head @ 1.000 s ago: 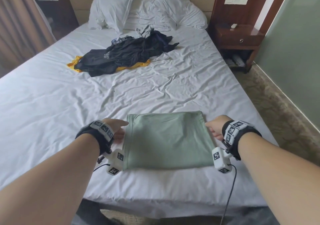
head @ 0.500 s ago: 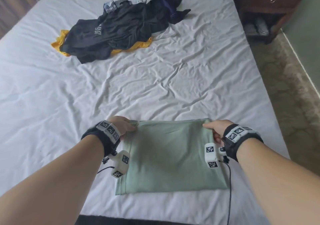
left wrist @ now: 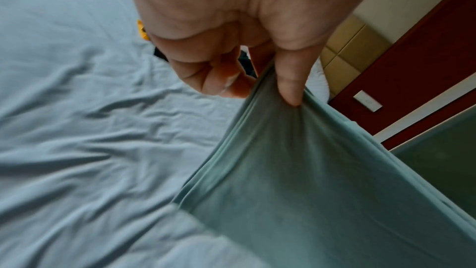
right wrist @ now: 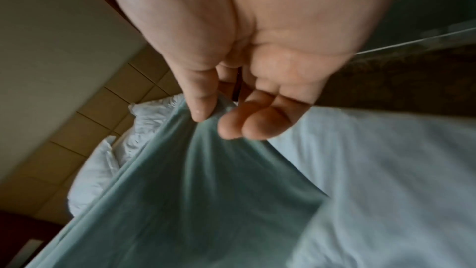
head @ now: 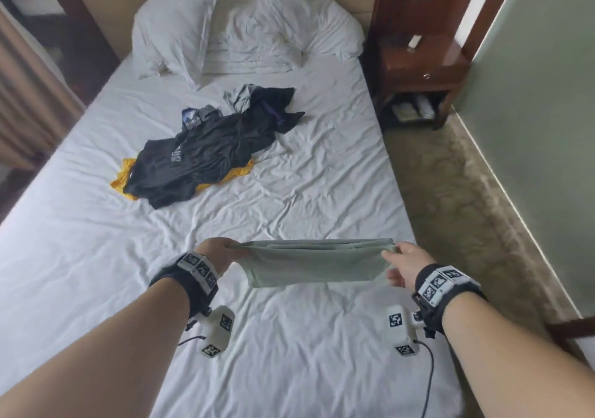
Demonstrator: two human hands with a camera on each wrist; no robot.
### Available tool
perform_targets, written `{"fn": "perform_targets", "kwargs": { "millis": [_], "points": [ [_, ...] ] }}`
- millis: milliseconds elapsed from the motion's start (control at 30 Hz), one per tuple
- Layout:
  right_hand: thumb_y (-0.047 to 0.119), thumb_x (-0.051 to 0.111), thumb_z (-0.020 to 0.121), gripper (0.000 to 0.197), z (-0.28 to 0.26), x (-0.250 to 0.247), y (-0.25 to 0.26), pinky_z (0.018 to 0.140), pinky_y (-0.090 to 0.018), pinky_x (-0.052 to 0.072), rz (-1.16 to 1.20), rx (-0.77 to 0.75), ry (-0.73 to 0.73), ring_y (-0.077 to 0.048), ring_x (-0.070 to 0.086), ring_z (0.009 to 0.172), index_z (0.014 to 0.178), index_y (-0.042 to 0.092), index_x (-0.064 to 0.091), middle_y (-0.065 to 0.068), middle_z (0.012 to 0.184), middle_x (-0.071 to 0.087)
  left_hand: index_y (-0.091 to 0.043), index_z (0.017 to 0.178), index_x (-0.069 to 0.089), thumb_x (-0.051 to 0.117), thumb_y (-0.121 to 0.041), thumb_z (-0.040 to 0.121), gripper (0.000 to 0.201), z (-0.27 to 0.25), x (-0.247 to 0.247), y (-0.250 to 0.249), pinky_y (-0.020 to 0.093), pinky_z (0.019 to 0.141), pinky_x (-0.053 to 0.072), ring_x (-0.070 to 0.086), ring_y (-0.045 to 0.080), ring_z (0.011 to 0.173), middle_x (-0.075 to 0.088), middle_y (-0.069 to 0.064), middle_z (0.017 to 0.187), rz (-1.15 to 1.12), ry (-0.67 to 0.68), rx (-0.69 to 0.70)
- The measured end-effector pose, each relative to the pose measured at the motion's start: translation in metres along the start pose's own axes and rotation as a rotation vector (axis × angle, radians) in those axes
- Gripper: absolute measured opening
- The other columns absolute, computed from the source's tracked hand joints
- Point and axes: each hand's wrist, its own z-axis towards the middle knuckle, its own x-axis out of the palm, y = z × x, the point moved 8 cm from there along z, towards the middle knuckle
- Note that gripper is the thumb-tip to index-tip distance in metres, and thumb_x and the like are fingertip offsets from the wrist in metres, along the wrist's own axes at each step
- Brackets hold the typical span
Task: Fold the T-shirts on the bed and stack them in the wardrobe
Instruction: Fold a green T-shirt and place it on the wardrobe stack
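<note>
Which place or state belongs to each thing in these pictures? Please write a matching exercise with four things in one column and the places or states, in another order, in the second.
Things
1. folded sage-green T-shirt
2. black T-shirt with white print
3. yellow garment
4. two white pillows

Places or states
A. at the head of the bed
B. mostly hidden under dark clothes
C. pinched at its two top corners by the left hand and right hand, lifted off the sheet
D. lying unfolded on top of the pile

Pairs: 1-C, 2-D, 3-B, 4-A

The folded green T-shirt (head: 310, 264) is hanging stretched between both hands, pinched at its top corners; unfolded dark T-shirts (head: 206, 156) are lying heaped well beyond the hands.
</note>
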Motion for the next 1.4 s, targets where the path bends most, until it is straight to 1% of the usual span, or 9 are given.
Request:
{"fn": "perform_targets", "kwargs": {
  "millis": [100,133,200,267,433,567,833,1167,1400],
  "points": [
    [0.016,0.059,0.101,0.009,-0.030,-0.060,0.058,0.043,-0.026,0.047,0.064,-0.101,-0.026,-0.019,0.056,0.050,0.092,0.015,0.060,-0.011,0.078,0.057,-0.022,0.153,0.043,0.047,-0.014,0.106,0.048,-0.036,-0.032,-0.089,0.023,0.097,0.041,0.053,0.019,0.130,0.052,-0.001,0.146,-0.006,-0.082,0.164],
    [0.017,0.059,0.101,0.008,-0.038,-0.082,0.076,0.047,-0.028,0.049,0.078,-0.140,-0.038,-0.020,0.058,0.052,0.093,0.016,0.061,-0.012,0.079,0.059,-0.022,0.156,0.038,0.047,-0.012,0.106,0.053,-0.052,-0.039,-0.120,0.024,0.100,0.039,0.050,0.020,0.134,0.051,0.000,0.147,-0.029,-0.106,0.243],
    [0.018,0.060,0.100,0.008,-0.057,-0.126,0.107,0.052,-0.031,0.052,0.092,-0.221,-0.073,-0.022,0.062,0.056,0.094,0.013,0.060,-0.014,0.080,0.062,-0.011,0.142,0.059,0.060,-0.016,0.101,0.041,-0.069,-0.051,-0.165,0.032,0.076,0.047,0.062,0.025,0.091,0.068,0.000,0.098,-0.266,-0.178,0.239],
    [0.019,0.060,0.100,0.011,-0.077,-0.171,0.128,0.053,-0.033,0.055,0.089,-0.262,-0.145,-0.024,0.063,0.058,0.095,0.010,0.057,-0.016,0.077,0.064,-0.010,0.117,0.075,0.069,-0.019,0.096,0.024,-0.085,-0.054,-0.200,0.027,0.051,0.035,0.044,0.014,0.051,0.053,-0.010,0.053,-0.381,-0.230,0.243],
    [0.029,0.068,0.092,0.021,-0.135,-0.281,0.154,0.052,-0.032,0.048,0.035,-0.360,-0.363,-0.022,0.055,0.057,0.084,0.016,0.053,-0.002,0.066,0.054,-0.018,0.093,0.079,0.070,-0.018,0.093,0.009,-0.131,-0.039,-0.302,0.021,0.044,0.032,0.038,0.017,0.041,0.050,0.000,0.050,-0.573,-0.124,0.359],
    [0.040,0.071,0.084,0.028,-0.171,-0.355,0.146,0.052,-0.029,0.038,0.053,-0.388,-0.494,-0.020,0.046,0.045,0.077,0.014,0.063,0.004,0.047,0.049,-0.007,0.101,0.071,0.060,-0.009,0.100,0.011,-0.161,-0.015,-0.371,0.016,0.040,0.029,0.047,0.015,0.038,0.054,0.004,0.052,-0.639,0.012,0.452],
    [0.016,0.058,0.103,0.037,-0.241,-0.435,0.085,0.037,-0.027,0.051,0.626,-0.270,-0.657,-0.017,0.055,0.035,0.138,0.020,0.047,-0.005,0.047,0.057,-0.009,0.098,0.068,0.056,-0.013,0.103,0.014,-0.220,0.080,-0.476,0.021,0.043,0.044,0.070,0.019,0.057,0.073,0.014,0.081,-0.898,0.355,0.572],
    [0.013,0.039,0.109,0.010,-0.315,-0.463,-0.062,0.042,-0.032,0.056,1.185,-0.152,-1.066,-0.021,0.063,0.038,0.112,0.017,0.046,-0.008,0.046,0.063,-0.005,0.102,0.068,0.060,-0.014,0.102,0.012,-0.250,0.248,-0.513,0.026,0.057,0.059,0.075,0.020,0.073,0.078,0.013,0.091,-0.670,0.767,0.578],
    [0.017,0.032,0.111,0.015,-0.415,-0.516,-0.145,0.038,-0.030,0.053,1.303,-0.157,-1.374,-0.018,0.056,0.032,0.106,0.017,0.046,-0.004,0.040,0.057,-0.003,0.099,0.067,0.066,-0.013,0.099,0.011,-0.373,0.320,-0.584,0.036,0.080,0.061,0.075,0.023,0.081,0.079,0.011,0.085,-0.407,0.950,0.730]
  ]
}}
